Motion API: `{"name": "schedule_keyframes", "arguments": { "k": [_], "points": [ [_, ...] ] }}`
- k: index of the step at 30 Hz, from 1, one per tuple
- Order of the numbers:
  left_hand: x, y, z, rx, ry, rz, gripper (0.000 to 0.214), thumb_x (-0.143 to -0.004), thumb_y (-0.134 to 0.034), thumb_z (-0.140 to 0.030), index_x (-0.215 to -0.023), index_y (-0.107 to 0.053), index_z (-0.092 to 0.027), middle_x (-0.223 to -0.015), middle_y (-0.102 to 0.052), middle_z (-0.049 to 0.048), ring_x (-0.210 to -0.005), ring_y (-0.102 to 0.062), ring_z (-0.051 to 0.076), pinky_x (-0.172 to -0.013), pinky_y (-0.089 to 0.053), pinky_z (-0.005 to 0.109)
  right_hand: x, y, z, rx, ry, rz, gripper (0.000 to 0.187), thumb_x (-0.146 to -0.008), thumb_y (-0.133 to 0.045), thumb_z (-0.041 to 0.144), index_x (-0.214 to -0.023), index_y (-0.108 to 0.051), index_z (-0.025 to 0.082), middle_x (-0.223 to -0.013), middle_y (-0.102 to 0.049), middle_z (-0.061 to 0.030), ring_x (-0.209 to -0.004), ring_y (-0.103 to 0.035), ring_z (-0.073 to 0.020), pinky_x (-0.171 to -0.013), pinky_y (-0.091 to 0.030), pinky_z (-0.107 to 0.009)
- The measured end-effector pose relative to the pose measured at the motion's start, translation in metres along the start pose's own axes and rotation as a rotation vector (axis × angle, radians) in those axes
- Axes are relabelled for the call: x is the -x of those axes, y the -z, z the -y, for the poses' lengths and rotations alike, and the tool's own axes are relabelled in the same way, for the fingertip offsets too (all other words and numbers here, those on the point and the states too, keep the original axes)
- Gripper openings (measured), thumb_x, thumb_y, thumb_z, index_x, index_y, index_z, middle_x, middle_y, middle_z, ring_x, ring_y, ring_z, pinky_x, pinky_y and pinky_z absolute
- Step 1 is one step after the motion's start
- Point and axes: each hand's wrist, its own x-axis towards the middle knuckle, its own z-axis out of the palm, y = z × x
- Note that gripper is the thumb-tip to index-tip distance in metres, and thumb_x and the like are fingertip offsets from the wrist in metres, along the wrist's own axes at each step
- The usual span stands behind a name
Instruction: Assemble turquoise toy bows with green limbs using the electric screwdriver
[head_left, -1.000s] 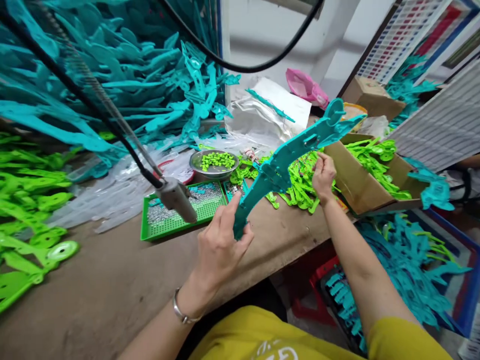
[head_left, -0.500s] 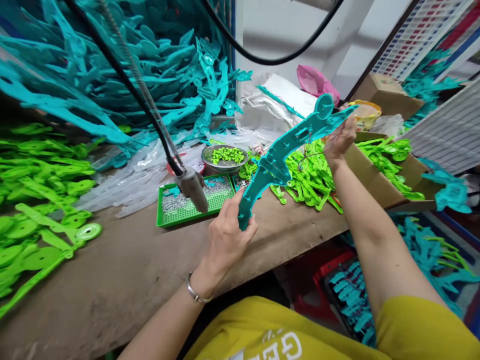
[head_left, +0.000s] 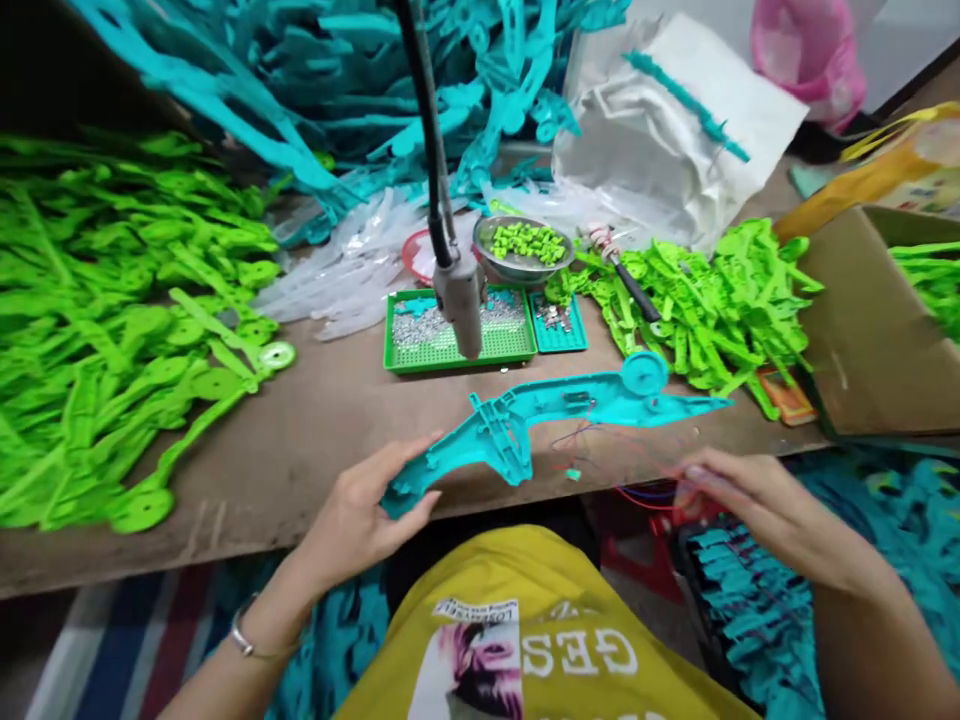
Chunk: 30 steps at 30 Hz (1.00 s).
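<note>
Closest in, at six o'clock, a yellow printed shirt (head_left: 525, 640) fills the bottom edge. The left hand (head_left: 360, 520), a bracelet (head_left: 244, 638) on its wrist, is at seven o'clock. Its fingers and thumb are clenched on the near tail of a long teal plastic shell (head_left: 555, 400). That shell lies flat along the front of the wooden workbench (head_left: 337, 430), with its round hub pointing toward three o'clock.

At four o'clock the right hand (head_left: 765, 505) is off the bench edge and blurred. Its fingertips look pinched on thin wires (head_left: 643, 493) that trail back to the shell. Below this hand is a crate of teal pieces (head_left: 735, 590).

Farther in, at twelve o'clock from the shell, a green tray of screws (head_left: 420, 365) sits just beside a small teal tray (head_left: 559, 338). A hanging power screwdriver (head_left: 459, 295) points down over the green tray. Behind the trays stands a steel bowl (head_left: 525, 272) of green bits.

A heap of green parts (head_left: 112, 300) spreads out at nine o'clock. A second green heap (head_left: 705, 300) lies at two o'clock, beside a cardboard box (head_left: 862, 340). Farthest back are a mound of teal shells (head_left: 337, 100) at eleven o'clock and a white plastic bag (head_left: 675, 130) at one o'clock.
</note>
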Motion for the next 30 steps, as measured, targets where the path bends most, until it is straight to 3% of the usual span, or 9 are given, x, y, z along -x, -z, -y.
{"name": "schedule_keyframes", "arguments": {
  "k": [3,6,9,12,15,19,22,24,30],
  "points": [
    [0.018,0.001,0.028,-0.028,0.103,0.104,0.047,-0.091,-0.062,-0.034,-0.137,-0.057,-0.024,-0.125,-0.071,0.0065,-0.107,-0.072,0.022,-0.094,-0.057,0.031,-0.001,-0.038,-0.014,-0.122,-0.160,0.365,0.047,-0.100,-0.039,0.056,-0.089,-0.070,0.022,-0.080,-0.074,-0.0069,-0.069,-0.070,-0.0198,-0.068,-0.056,-0.032],
    [0.024,-0.002,0.050,-0.056,0.157,0.182,0.049,-0.092,-0.060,-0.037,-0.139,-0.057,-0.024,-0.130,-0.069,0.0069,-0.113,-0.069,0.023,-0.099,-0.055,0.033,-0.009,-0.070,-0.032,-0.039,-0.232,0.408,0.039,-0.099,-0.042,0.048,-0.100,-0.068,0.019,-0.081,-0.075,-0.0073,-0.070,-0.071,-0.0215,-0.068,-0.056,-0.033],
    [0.021,-0.005,0.065,-0.128,0.164,0.218,0.053,-0.093,-0.056,-0.038,-0.144,-0.053,-0.024,-0.125,-0.069,0.0084,-0.111,-0.068,0.024,-0.099,-0.054,0.036,-0.018,-0.075,-0.038,0.183,-0.181,0.344,0.031,-0.084,-0.066,0.037,-0.110,-0.070,0.020,-0.096,-0.078,-0.0103,-0.090,-0.074,-0.0290,-0.079,-0.056,-0.038],
    [0.014,-0.007,0.070,-0.281,0.153,0.207,0.056,-0.093,-0.055,-0.039,-0.147,-0.051,-0.024,-0.111,-0.067,0.0100,-0.101,-0.066,0.026,-0.090,-0.055,0.039,-0.033,-0.059,-0.025,0.236,-0.102,0.204,0.025,-0.082,-0.070,0.035,-0.103,-0.072,0.023,-0.100,-0.078,-0.0110,-0.095,-0.074,-0.0308,-0.079,-0.057,-0.038],
    [0.007,-0.010,0.064,-0.426,0.133,0.184,0.058,-0.092,-0.059,-0.041,-0.148,-0.050,-0.026,-0.114,-0.063,0.0120,-0.100,-0.062,0.029,-0.087,-0.054,0.044,-0.066,-0.050,-0.003,0.157,0.062,-0.055,0.018,-0.092,-0.058,0.035,-0.100,-0.069,0.024,-0.099,-0.077,-0.0087,-0.086,-0.074,-0.0246,-0.074,-0.058,-0.035],
    [-0.001,-0.029,0.047,-0.441,0.139,0.099,0.059,-0.094,-0.060,-0.039,-0.148,-0.046,-0.022,-0.131,-0.058,0.0154,-0.115,-0.057,0.033,-0.093,-0.051,0.048,-0.134,-0.072,0.016,0.076,0.321,-0.447,0.013,-0.093,-0.057,0.028,-0.095,-0.069,0.022,-0.094,-0.075,-0.0058,-0.085,-0.072,-0.0208,-0.080,-0.058,-0.035],
    [-0.001,-0.049,0.040,-0.367,0.119,0.078,0.040,-0.098,-0.049,-0.020,-0.138,-0.056,-0.020,-0.127,-0.061,0.0147,-0.114,-0.058,0.029,-0.093,-0.051,0.045,-0.179,-0.098,0.020,0.089,0.404,-0.439,0.018,-0.093,-0.054,0.020,-0.097,-0.071,0.022,-0.097,-0.076,-0.0058,-0.092,-0.072,-0.0209,-0.085,-0.056,-0.036],
    [0.002,-0.057,0.038,-0.324,0.102,0.079,0.041,-0.096,-0.044,-0.010,-0.133,-0.059,-0.022,-0.125,-0.062,0.0132,-0.111,-0.059,0.027,-0.092,-0.052,0.043,-0.197,-0.112,0.020,0.138,0.419,-0.393,0.023,-0.093,-0.052,0.015,-0.098,-0.073,0.020,-0.098,-0.076,-0.0071,-0.093,-0.071,-0.0214,-0.087,-0.056,-0.036],
    [-0.007,-0.042,0.025,-0.234,0.095,0.090,0.041,-0.100,-0.045,-0.020,-0.140,-0.053,-0.022,-0.125,-0.061,0.0122,-0.108,-0.059,0.026,-0.091,-0.052,0.043,-0.213,-0.121,0.013,0.380,0.373,-0.309,0.035,-0.092,-0.046,0.009,-0.107,-0.077,0.015,-0.099,-0.073,-0.0123,-0.093,-0.068,-0.0243,-0.085,-0.055,-0.037]
  ]
}}
